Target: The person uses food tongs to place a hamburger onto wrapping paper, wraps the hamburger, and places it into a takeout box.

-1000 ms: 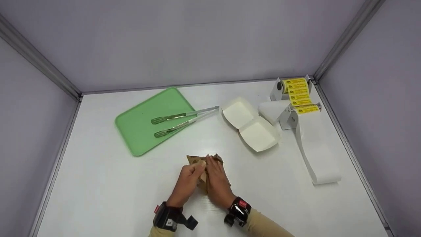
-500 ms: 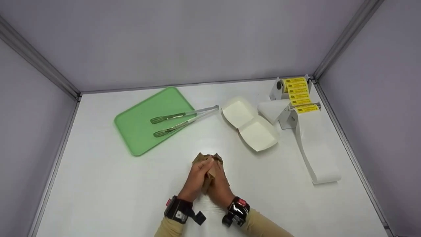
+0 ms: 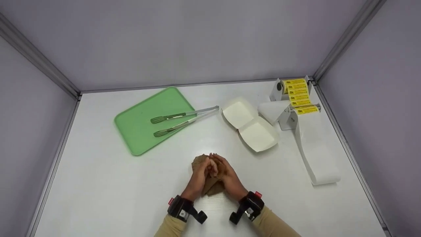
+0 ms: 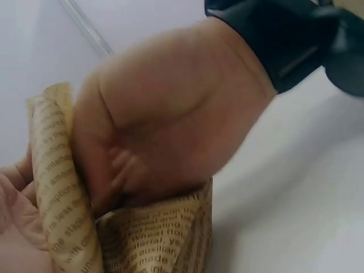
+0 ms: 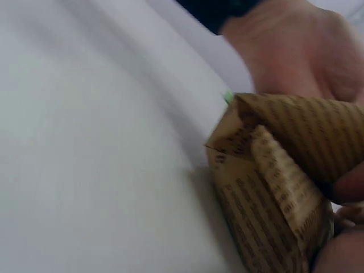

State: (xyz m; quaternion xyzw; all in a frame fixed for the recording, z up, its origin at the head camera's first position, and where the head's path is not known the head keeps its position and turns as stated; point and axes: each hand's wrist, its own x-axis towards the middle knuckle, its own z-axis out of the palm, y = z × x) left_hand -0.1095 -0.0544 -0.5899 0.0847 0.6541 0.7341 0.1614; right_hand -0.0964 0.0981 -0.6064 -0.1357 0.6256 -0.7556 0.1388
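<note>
Folded brown wrapping paper (image 3: 210,189) printed with dark lettering lies bundled at the front middle of the white table. My left hand (image 3: 198,176) grips its left side, fingers bent inward over the top. From the right, my right hand (image 3: 232,179) curls round the other side, its fingertips close to the left hand's. A rolled fold of the paper (image 4: 60,182) stands up between the hands in the left wrist view. In the right wrist view, creased flaps of the wrapping paper (image 5: 256,199) jut out at one end. Whatever the paper encloses is hidden.
A green tray (image 3: 144,118) at the back left bears metal tongs (image 3: 184,125), whose handles overhang its right edge. An opened white clamshell box (image 3: 258,133) sits right of it. At the back right stands a dispenser with a roll of yellow labels (image 3: 298,90) and trailing white backing (image 3: 317,154).
My right hand has gone from lying flat along the paper to cupping its side. My left hand has moved right, and the paper's loose corners are drawn into a more compact bundle.
</note>
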